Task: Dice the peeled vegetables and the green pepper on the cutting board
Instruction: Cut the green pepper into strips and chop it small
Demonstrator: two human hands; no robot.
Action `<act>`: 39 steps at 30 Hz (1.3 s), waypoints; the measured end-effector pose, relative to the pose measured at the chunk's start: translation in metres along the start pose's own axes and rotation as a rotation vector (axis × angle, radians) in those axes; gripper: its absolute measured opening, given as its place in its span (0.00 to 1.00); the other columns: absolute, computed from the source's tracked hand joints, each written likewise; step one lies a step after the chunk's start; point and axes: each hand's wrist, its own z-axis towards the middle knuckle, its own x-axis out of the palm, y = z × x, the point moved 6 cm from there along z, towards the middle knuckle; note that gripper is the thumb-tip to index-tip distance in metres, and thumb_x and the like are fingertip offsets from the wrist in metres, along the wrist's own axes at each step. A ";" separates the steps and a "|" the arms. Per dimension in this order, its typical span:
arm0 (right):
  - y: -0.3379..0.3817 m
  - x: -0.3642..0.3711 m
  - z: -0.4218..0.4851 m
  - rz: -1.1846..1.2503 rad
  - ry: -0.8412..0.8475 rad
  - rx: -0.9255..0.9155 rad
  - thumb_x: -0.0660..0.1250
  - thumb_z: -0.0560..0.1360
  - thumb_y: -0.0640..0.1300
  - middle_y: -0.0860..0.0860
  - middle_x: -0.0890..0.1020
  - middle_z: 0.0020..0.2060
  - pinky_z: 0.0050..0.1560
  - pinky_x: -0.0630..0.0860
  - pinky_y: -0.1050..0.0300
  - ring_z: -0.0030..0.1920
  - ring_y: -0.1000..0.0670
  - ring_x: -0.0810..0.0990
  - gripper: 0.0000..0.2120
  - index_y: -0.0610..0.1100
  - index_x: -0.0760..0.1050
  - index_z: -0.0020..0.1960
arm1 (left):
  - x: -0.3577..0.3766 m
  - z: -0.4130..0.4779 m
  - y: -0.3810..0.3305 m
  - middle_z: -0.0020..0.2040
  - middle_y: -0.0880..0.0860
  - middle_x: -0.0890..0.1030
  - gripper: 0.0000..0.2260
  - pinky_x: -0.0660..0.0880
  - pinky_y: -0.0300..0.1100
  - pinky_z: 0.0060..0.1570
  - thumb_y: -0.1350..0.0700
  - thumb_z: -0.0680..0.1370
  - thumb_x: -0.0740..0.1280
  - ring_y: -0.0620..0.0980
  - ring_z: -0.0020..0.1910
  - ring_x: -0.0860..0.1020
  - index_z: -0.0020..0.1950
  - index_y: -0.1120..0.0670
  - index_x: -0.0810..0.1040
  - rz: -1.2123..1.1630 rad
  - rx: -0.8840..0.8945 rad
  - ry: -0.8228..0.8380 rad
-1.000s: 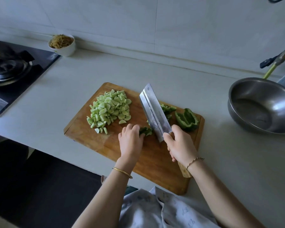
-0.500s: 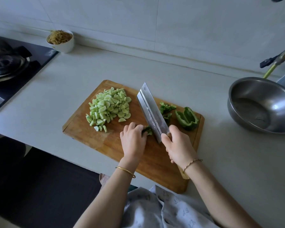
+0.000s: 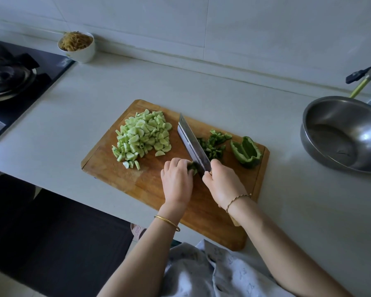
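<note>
A wooden cutting board (image 3: 124, 181) lies on the pale counter. On its left part sits a heap of pale green diced vegetable (image 3: 142, 137). My right hand (image 3: 222, 181) grips the handle of a cleaver (image 3: 192, 142), whose blade stands edge-down across the board's middle. My left hand (image 3: 176, 182), fingers curled, holds down a small strip of green pepper (image 3: 193, 166) right against the blade's left face. To the right of the blade lie diced pepper bits (image 3: 213, 144), and further right a large uncut pepper piece (image 3: 246, 152).
A steel bowl (image 3: 343, 133) stands on the counter to the right of the board. A white bowl of shredded food (image 3: 77, 45) sits by the back wall. A black hob with a pan (image 3: 7, 76) fills the far left. The counter's front edge runs just below the board.
The pepper strip under my left hand has grown shorter as the cleaver chopped along it. My left hand has crept closer to the blade. More diced bits lie right of the blade.
</note>
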 end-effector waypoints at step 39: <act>-0.006 -0.007 0.005 0.260 -0.112 0.056 0.57 0.81 0.46 0.45 0.77 0.37 0.36 0.81 0.44 0.33 0.46 0.76 0.09 0.41 0.67 0.48 | 0.002 -0.004 0.005 0.48 0.52 0.78 0.04 0.71 0.46 0.50 0.63 0.73 0.69 0.51 0.47 0.71 0.45 0.57 0.76 -0.157 0.069 -0.026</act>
